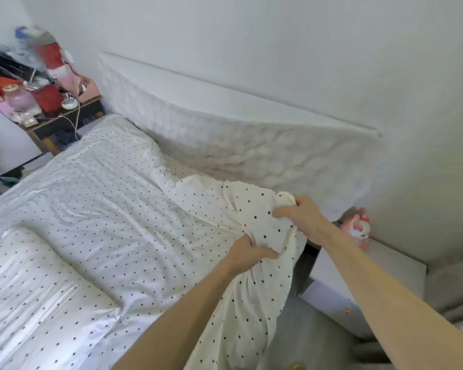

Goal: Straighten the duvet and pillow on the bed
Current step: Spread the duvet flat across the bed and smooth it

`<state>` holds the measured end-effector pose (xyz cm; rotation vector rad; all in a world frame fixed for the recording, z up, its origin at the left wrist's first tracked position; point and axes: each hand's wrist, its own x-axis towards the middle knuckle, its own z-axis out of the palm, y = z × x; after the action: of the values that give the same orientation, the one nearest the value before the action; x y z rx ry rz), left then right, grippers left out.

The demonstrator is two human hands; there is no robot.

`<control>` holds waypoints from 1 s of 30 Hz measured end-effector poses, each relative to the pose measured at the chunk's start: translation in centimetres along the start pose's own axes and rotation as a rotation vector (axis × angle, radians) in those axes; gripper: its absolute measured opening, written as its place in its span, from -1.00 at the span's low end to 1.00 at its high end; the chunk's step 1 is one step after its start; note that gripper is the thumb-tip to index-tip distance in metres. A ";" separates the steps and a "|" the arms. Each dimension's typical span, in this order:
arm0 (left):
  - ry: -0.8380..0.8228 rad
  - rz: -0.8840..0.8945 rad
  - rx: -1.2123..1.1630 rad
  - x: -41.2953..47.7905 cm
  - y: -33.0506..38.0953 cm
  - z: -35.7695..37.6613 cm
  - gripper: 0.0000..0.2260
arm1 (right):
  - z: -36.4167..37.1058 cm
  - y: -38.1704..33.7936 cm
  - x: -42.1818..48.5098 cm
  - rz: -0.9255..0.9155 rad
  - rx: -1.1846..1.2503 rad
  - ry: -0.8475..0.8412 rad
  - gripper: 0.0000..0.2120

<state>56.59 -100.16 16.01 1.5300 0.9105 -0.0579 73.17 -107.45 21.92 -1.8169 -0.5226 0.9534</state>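
Observation:
A white duvet (112,188) with small black dots covers the bed. Its near corner by the headboard is bunched up. My right hand (301,213) grips the tip of that corner, close to the headboard. My left hand (247,253) clutches a fold of the same duvet a little lower, at the bed's side edge, where the cloth hangs down. A pillow (35,287) in matching dotted cloth lies flat on top of the duvet at the lower left, away from the headboard.
A white padded headboard (225,134) stands against the wall. A cluttered bedside table (51,113) is at the far side. A pink soft toy (357,228) sits on a low white unit (364,289) by my right arm. Grey floor shows below.

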 end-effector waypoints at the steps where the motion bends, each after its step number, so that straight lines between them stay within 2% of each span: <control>1: 0.006 -0.008 0.003 1.1 0.2 1.0 -0.27 | -0.9 0.7 1.0 0.026 -0.027 -0.001 -0.63; 3: -0.008 -0.039 0.013 2.5 1.0 2.7 -0.33 | -2.7 2.3 2.4 0.117 -0.034 -0.010 -0.35; 5: -0.047 -0.067 0.047 4.0 1.6 4.6 -0.46 | -4.4 3.8 4.0 0.187 -0.135 -0.113 0.06; 6: -0.077 -0.089 0.081 4.5 1.9 5.5 -0.52 | -5.0 4.6 4.8 0.193 -0.227 -0.182 0.17; 7: -0.105 -0.105 0.124 4.9 2.0 6.4 -0.55 | -5.4 5.3 5.6 0.186 -0.317 -0.234 0.17; 8: -0.124 -0.136 0.165 5.3 2.0 7.3 -0.53 | -5.9 6.0 6.3 0.172 -0.404 -0.247 0.05; 11: -0.164 -0.227 0.280 6.5 2.0 8.6 -0.34 | -7.7 7.6 8.4 0.071 -0.678 -0.159 -0.52; 13: -0.211 -0.245 0.412 7.4 2.5 7.9 -0.31 | -9.3 7.9 9.0 -0.035 -0.800 -0.103 -0.76; 15: -0.133 -0.199 0.491 8.4 3.5 6.2 -0.38 | -11.2 8.3 9.1 -0.119 -0.867 -0.070 -0.89; 16: -0.044 -0.156 0.528 9.1 4.2 5.3 -0.44 | -12.2 8.5 8.9 -0.146 -0.889 -0.060 -0.93; 18: 0.186 -0.056 0.674 11.5 5.6 3.8 -0.47 | -13.8 8.7 7.9 -0.183 -0.848 -0.036 -0.89; 19: 0.283 -0.019 0.779 12.7 6.6 3.3 -0.39 | -14.2 8.7 7.5 -0.220 -0.820 -0.037 -0.86; 20: 0.325 0.016 0.905 14.2 7.6 3.1 -0.28 | -14.6 8.6 7.0 -0.270 -0.791 -0.057 -0.86; 22: 0.266 0.123 1.220 17.1 9.4 3.0 -0.14 | -14.8 8.2 6.6 -0.378 -0.724 -0.133 -0.86; 23: 0.182 0.185 1.366 18.7 10.1 2.9 -0.20 | -14.9 7.9 6.5 -0.403 -0.700 -0.147 -0.85; 25: 0.036 0.237 1.489 21.6 11.1 3.0 -0.52 | -15.8 7.9 7.1 -0.352 -0.756 -0.079 -0.83; 27: 0.071 0.238 1.380 23.3 12.0 2.9 -0.75 | -16.6 8.2 8.2 -0.219 -0.885 0.040 -0.82; 29: 0.129 0.280 1.292 24.6 12.7 2.8 -0.81 | -16.1 8.5 9.4 -0.020 -0.885 0.070 -0.77; 30: 0.149 0.331 1.305 25.1 13.2 2.8 -0.82 | -15.4 8.4 10.2 0.040 -0.891 0.029 -0.62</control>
<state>82.47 -88.64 12.84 2.9087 0.7111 -0.3542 91.02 -112.51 13.74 -2.6246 -1.0021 0.7624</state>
